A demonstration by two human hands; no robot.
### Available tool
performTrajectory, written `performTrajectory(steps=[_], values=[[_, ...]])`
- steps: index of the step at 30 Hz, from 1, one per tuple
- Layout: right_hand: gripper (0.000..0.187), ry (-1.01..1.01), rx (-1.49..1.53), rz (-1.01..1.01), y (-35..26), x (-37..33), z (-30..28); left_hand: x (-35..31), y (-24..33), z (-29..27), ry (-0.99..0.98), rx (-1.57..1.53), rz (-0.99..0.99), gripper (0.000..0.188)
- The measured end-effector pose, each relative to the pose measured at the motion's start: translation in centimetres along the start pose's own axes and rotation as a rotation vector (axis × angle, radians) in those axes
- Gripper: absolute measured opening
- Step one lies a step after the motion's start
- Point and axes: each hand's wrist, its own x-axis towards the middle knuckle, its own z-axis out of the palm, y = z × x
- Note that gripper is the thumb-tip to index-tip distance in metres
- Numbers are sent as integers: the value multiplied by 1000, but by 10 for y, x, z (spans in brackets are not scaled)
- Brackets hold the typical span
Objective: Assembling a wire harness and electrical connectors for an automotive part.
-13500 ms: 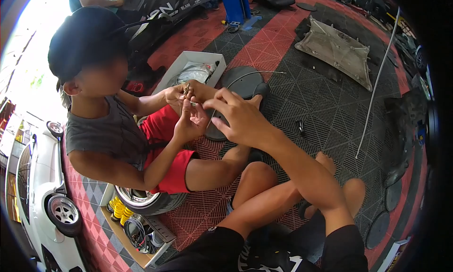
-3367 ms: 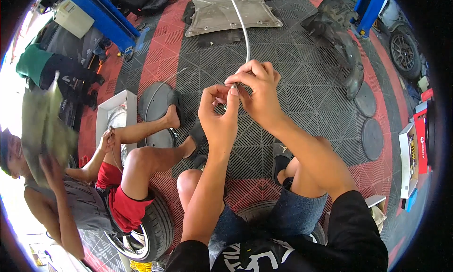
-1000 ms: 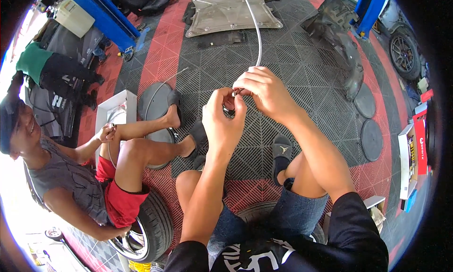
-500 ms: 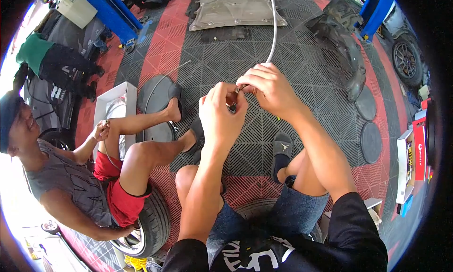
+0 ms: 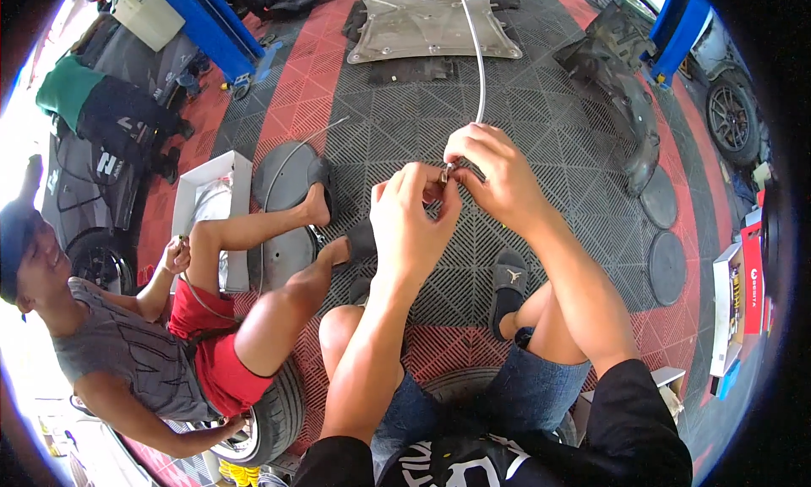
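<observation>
In front of me, both hands meet at a small metal fitting [image 5: 445, 174], mostly covered by fingers. My left hand [image 5: 414, 218] is closed, pinching the fitting between thumb and fingertips. Closed fingers of my right hand [image 5: 494, 173] hold the end of a light grey hose [image 5: 481, 77] right beside it. From that hand the hose runs up and away past the top of the view. How the fitting and the hose end join is hidden by my fingers.
A co-worker in red shorts [image 5: 221, 364] sits at left on a tyre [image 5: 285, 415], holding a thin hose end. Nearby lie a white box [image 5: 242, 195] and round black pads [image 5: 283, 179]. A metal panel [image 5: 435, 31] lies ahead; a blue lift post [image 5: 207, 31] stands far left.
Both hands have shifted slightly down and right in the view, still together at the fitting. The background has shifted slightly too. Both grips stay closed.
</observation>
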Motion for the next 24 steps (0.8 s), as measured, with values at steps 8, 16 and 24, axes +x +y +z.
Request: performTrajectory(steps=[8, 16, 24], values=[[16, -12, -8, 8, 2, 1, -3, -1, -3, 1, -12, 2, -39, 15], [22, 47, -98, 3, -3, 6, -1, 6, 2, 1, 41, -3, -4, 13], [28, 93, -114, 36, -4, 3, -1, 2, 1, 3, 92, -38, 23, 17]])
